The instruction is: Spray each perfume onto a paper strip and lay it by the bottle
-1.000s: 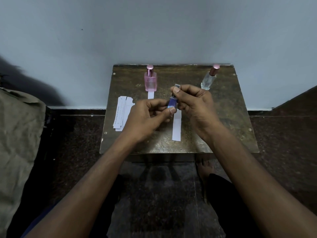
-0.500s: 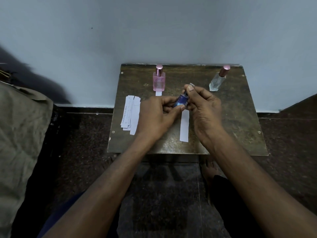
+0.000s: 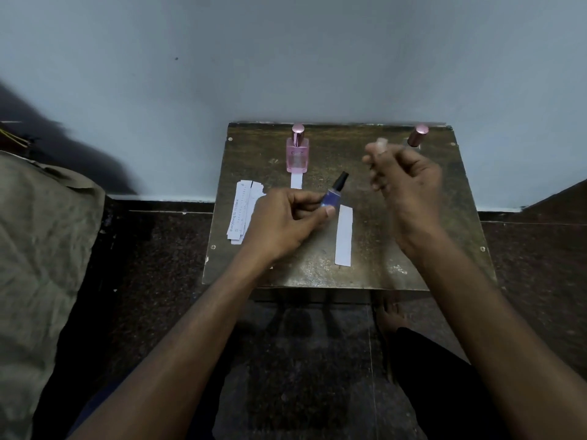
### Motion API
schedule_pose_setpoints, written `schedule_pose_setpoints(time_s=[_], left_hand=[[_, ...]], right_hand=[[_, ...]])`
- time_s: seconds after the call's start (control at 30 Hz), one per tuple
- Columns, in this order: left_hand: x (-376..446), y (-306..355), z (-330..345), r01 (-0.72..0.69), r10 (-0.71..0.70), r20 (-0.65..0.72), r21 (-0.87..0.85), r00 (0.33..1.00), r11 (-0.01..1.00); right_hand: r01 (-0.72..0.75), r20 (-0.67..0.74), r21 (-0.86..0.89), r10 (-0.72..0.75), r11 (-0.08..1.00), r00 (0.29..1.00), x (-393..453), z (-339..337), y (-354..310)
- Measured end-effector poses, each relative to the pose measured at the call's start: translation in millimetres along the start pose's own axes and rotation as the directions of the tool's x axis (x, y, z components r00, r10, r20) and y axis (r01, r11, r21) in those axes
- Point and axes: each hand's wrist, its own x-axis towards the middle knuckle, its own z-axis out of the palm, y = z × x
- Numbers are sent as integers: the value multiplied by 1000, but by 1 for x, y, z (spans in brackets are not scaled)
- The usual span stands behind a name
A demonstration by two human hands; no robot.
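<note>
My left hand (image 3: pixel 279 220) grips a small blue perfume bottle (image 3: pixel 333 198), tilted, with its black nozzle bare and pointing up to the right. My right hand (image 3: pixel 406 182), blurred, is raised to the right of it and pinches a small pale cap (image 3: pixel 379 142) at its fingertips. A white paper strip (image 3: pixel 344 236) lies flat on the table under the blue bottle. At the back stands a pink bottle (image 3: pixel 297 154) with a short strip (image 3: pixel 296 181) in front of it. A third bottle with a pink cap (image 3: pixel 417 136) is mostly hidden behind my right hand.
A stack of spare paper strips (image 3: pixel 243 212) lies at the left of the small brown table (image 3: pixel 413 265), which stands against a pale wall. A grey-green cloth (image 3: pixel 38 249) lies on the left. A bare foot (image 3: pixel 389 312) shows on the dark floor below the table.
My right hand has pulled the cap off the blue bottle and moved up and to the right with it. The bottle's black nozzle is now bare. My left hand still holds the bottle.
</note>
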Motion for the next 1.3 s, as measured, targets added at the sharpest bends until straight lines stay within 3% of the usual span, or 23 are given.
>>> schedule_pose_setpoints(time_s=[0.07, 0.1, 0.2, 0.57, 0.87, 1.3], left_hand=[[-1, 2, -4, -48, 53, -92, 55, 994, 997], [-1, 2, -5, -71, 81, -121, 86, 989, 994], [-3, 3, -3, -124, 158, -191, 178, 969, 976], [1, 1, 8, -100, 122, -200, 117, 972, 988], [0, 3, 5, -101, 136, -208, 170, 969, 980], [1, 1, 6, -105, 146, -183, 219, 972, 970]], right_hand=[[117, 61, -401, -101, 908, 993, -6, -7, 4], [155, 80, -523, -132, 838, 988, -8, -9, 6], [208, 115, -685, -178, 698, 977, -10, -11, 6], [255, 185, -837, -187, 483, 965, -4, -27, 14], [278, 180, -786, -225, 553, 957, 1, -35, 15], [236, 179, -816, -157, 529, 971, 4, -46, 10]])
